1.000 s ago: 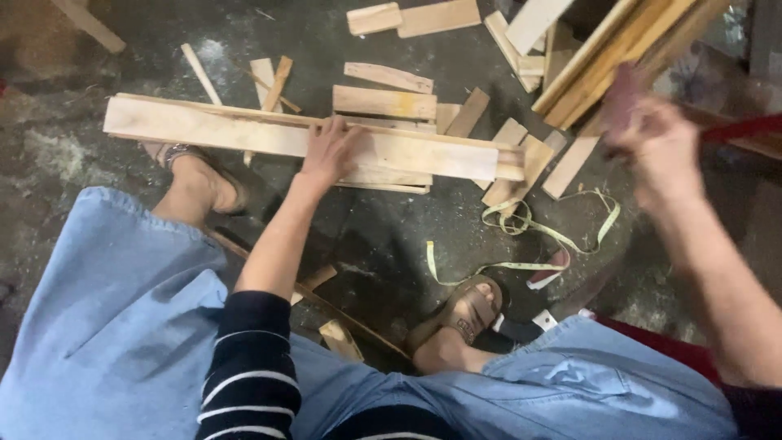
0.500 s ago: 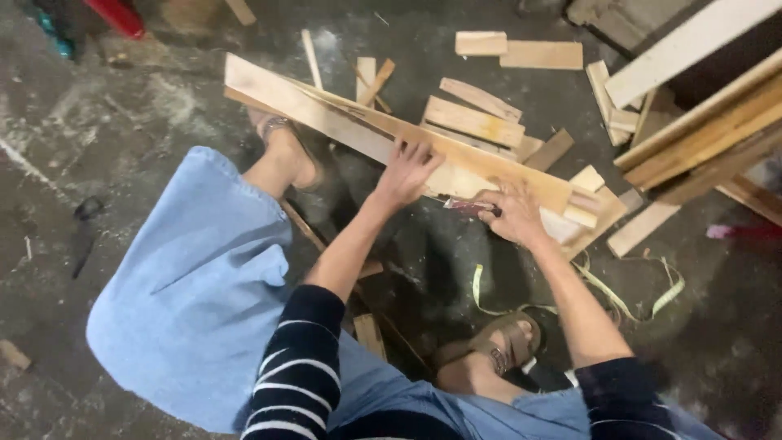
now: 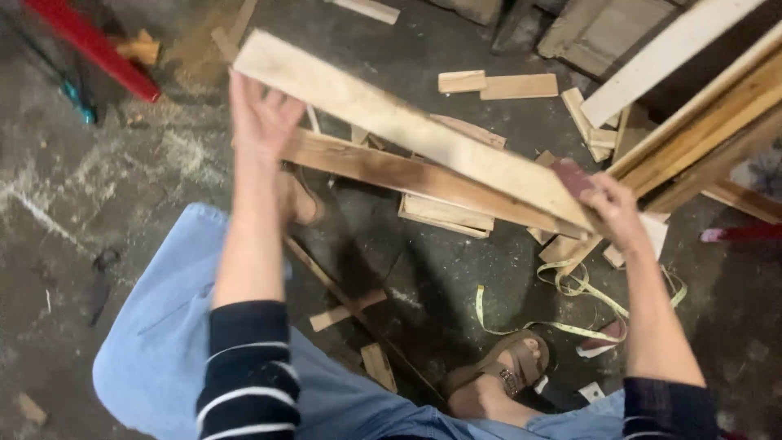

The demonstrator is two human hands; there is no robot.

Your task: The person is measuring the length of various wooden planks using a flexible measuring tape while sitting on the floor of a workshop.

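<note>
Since half a second ago, both hands have lifted the long pale wooden board (image 3: 423, 134) off the scrap pile; it now slants through the air from upper left to lower right, where before it lay pressed flat under the palms. Left hand (image 3: 259, 114) is spread open, palm against the board's upper end, fingers not curled round it. Right hand (image 3: 607, 208) is closed round the lower end, gripping the board together with a small dark reddish object (image 3: 573, 177) whose kind cannot be told.

Just beneath runs a second, darker brown plank (image 3: 407, 175), almost parallel and touching the board near the right hand; whether it is lifted too cannot be told. Open floor lies to the left of the upper end. To the right, a stack of long pale timbers (image 3: 692, 106) leans close to the lower end, leaving little room there.

The board is flat, straight-edged and light-coloured, its face blurred by motion.

Below lies a dark, dusty concrete floor (image 3: 106, 195) strewn with short wooden offcuts (image 3: 497, 83). A yellow-green tape measure (image 3: 570, 297) loops across it near the person's sandalled foot (image 3: 501, 379). Light blue denim trousers (image 3: 171, 350) and a dark striped sleeve (image 3: 244, 371) fill the foreground, and a red pole (image 3: 94, 45) crosses the upper left corner.
</note>
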